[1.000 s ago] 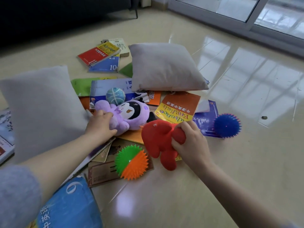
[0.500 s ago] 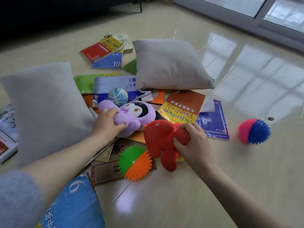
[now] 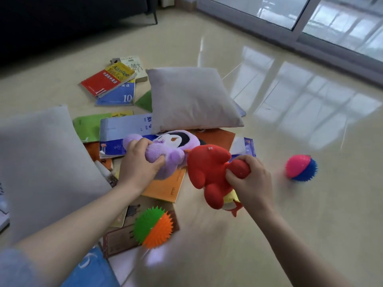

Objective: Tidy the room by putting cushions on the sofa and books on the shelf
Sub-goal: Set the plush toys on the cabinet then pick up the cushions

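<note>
Lifted now: left hand (image 3: pixel 138 162) grips purple plush (image 3: pixel 172 157), right hand (image 3: pixel 252 179) red plush (image 3: pixel 207 162); cushion (image 3: pixel 192 98) behind.

Glossy beige floor (image 3: pixel 310 204); directly on it: scattered books (image 3: pixel 107 83), left cushion (image 3: pixel 45 166), pink-blue spiky ball (image 3: pixel 301 167).

purple plush (image 3: pixel 165 160), red plush (image 3: pixel 209 168), grey cushion (image 3: pixel 192 100), green-orange spiky ball (image 3: pixel 153 226).

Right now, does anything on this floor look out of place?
Yes. The far cushion, the near cushion and many books lie strewn askew on the floor, toys mixed in: the left hand grips a purple plush, the right hand a red plush.
</note>
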The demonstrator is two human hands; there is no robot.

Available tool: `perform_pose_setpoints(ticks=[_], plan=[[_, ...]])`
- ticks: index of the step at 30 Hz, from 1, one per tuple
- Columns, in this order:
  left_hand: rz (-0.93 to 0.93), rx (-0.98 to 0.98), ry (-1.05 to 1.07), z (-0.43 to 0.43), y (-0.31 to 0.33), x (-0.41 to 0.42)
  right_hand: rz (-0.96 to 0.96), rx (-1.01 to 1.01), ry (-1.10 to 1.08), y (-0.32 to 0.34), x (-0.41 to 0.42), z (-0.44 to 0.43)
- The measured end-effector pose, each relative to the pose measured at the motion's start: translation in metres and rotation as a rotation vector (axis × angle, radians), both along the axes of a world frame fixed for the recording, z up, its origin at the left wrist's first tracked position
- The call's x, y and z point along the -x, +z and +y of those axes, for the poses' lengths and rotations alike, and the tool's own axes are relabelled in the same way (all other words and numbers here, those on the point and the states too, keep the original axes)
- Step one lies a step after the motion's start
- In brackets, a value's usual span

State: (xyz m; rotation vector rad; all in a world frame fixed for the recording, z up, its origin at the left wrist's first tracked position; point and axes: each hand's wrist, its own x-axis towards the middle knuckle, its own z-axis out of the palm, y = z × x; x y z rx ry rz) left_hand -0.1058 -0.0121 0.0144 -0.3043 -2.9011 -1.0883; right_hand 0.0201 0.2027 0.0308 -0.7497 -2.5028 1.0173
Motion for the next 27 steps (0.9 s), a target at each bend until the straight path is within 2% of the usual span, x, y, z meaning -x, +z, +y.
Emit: perform_pose_setpoints(ticks=[9, 15, 25, 27], plan=[[-0.190, -0.032, 0.007, 0.024, 0.152, -0.034, -0.060, 0.086, -0.127, 0.161, -0.025, 0.014], [-0.273, -0.089, 0.020, 0.031, 0.291, -0.067, -0.092, 0.129, -0.221, 0.303, -0.056, 0.016], [-0.363, -0.139, -0.044, 0.017, 0.554, -0.113, 0.007, 0.224, -0.379, 0.579, -0.128, -0.004], [-0.354, -0.176, -0.054, 0.018, 0.589, -0.120, 0.025, 0.233, -0.387, 0.611, -0.140, -0.006]])
